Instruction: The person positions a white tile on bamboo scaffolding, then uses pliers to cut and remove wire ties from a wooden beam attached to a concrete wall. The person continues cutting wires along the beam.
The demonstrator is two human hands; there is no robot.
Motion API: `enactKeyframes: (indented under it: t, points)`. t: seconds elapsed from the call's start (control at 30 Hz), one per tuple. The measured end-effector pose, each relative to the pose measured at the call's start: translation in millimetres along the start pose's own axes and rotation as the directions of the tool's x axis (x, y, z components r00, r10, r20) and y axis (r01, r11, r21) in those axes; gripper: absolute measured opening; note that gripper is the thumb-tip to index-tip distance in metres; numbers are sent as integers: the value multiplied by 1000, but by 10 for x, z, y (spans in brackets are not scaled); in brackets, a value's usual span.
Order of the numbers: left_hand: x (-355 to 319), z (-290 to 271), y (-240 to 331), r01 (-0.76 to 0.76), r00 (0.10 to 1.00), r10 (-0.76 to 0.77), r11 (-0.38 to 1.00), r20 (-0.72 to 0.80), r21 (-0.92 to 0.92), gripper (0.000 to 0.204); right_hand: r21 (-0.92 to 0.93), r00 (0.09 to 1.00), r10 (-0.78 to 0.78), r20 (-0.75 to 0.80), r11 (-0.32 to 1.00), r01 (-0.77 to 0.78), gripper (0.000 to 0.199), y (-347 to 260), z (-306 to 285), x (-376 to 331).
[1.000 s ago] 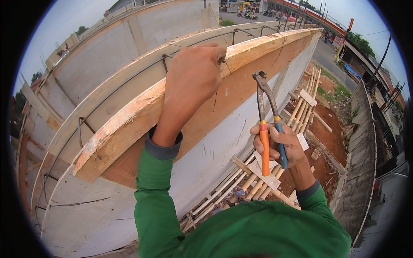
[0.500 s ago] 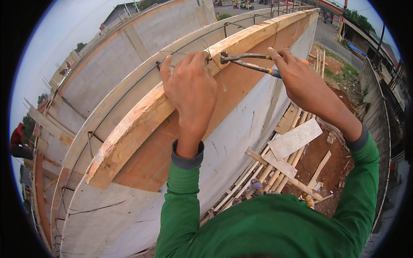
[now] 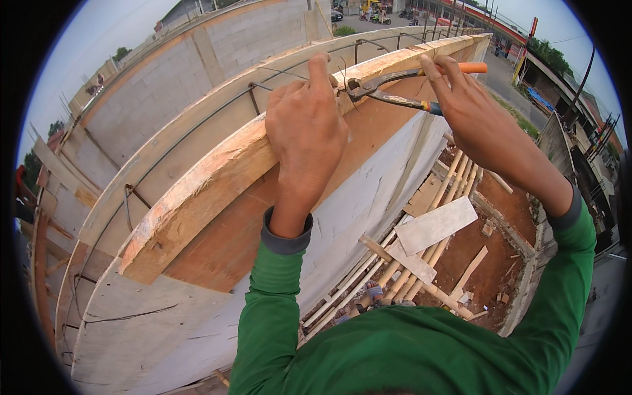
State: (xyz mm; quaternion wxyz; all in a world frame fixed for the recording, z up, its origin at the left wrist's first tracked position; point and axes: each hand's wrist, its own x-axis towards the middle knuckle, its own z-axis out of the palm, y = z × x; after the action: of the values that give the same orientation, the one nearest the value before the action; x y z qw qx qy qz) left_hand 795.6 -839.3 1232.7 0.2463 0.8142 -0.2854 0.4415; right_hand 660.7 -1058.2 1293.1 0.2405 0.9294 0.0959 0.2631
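Note:
My right hand (image 3: 473, 112) grips a pair of end-cutting pincers (image 3: 361, 89) with one orange handle and one dark blue handle; the handles are spread. Their jaws meet a thin tie wire (image 3: 343, 71) at the top edge of a curved timber (image 3: 197, 191). Just left of the jaws, my left hand (image 3: 307, 131) rests over the timber, its fingers curled and the index finger raised. Whatever those fingers pinch is hidden behind the hand. A brown plywood panel (image 3: 217, 253) lies under the timber.
Beyond the timber runs a second curved board, with a steel bar (image 3: 191, 130) and bent ties in the gap between. Below right, bamboo poles (image 3: 434, 253) and a pale plank (image 3: 437, 225) lie above red soil. A block wall (image 3: 151, 85) stands behind; a road with motorbikes is farther off.
My view has shifted. My left index finger has lifted, and my right hand has moved along with the pincers, whose handles are spread wider. The jaws stay by the wire.

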Motion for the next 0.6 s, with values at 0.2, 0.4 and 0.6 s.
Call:
enactKeyframes:
  t: [0.2, 0.4, 0.6]
  points:
    - [-1, -8, 4, -23, 1000, 23, 1000, -8, 4, 55, -189, 999, 14, 42, 982, -6, 70, -103, -32, 66]
    - [-3, -19, -9, -30, 999, 30, 1000, 15, -2, 54, -250, 999, 18, 39, 968, -8, 71, -179, -136, 128]
    - [-5, -20, -5, -37, 999, 37, 999, 20, -1, 54, -427, 992, 88, -90, 897, -118, 85, -295, -126, 177]
